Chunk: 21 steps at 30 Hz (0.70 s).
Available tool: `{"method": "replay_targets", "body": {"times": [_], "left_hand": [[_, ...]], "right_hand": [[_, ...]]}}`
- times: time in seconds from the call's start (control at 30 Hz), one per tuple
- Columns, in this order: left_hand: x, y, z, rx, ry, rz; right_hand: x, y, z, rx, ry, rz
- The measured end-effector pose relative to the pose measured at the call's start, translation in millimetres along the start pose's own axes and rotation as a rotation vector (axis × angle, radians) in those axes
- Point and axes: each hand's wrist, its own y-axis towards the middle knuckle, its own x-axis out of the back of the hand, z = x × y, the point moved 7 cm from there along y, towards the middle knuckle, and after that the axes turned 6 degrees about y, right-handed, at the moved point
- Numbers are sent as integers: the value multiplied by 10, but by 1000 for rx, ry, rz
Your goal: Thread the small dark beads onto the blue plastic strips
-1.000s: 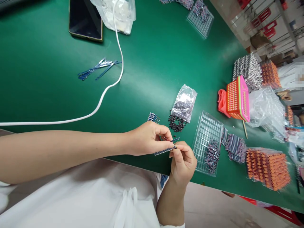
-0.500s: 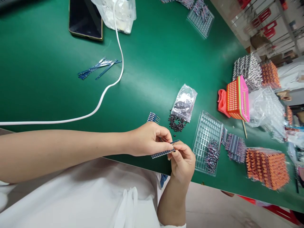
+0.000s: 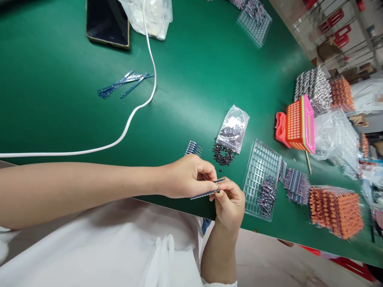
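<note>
My left hand is closed on a narrow dark blue strip with a row of small pale parts, thumb on top and fingers curled. The fingertips of my right hand are pinched at the strip's right end, touching my left fingertips; a tiny dark piece shows at that pinch. Just behind my left hand lies a blue strip group with thin wires. Beyond the hands, small black beads are heaped at the mouth of a clear plastic bag.
Right of my hands lies a clear compartment tray with wired parts. Farther right are orange stacks and an orange basket. A white cable, blue strips, and a phone lie at the left.
The strip has tilted slightly between my hands, showing less of its face. My right hand has shifted very slightly left; both hands keep their grip.
</note>
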Motion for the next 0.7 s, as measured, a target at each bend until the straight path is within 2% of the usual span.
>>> {"method": "replay_targets", "body": {"times": [0.5,0.7], "left_hand": [[-16,5,5,-28,63,12],[-21,-5,8,-33,79,8]], "right_hand": [[1,-18,-5,22,-9,7],[5,-22,-8,3,-24,-27]]}}
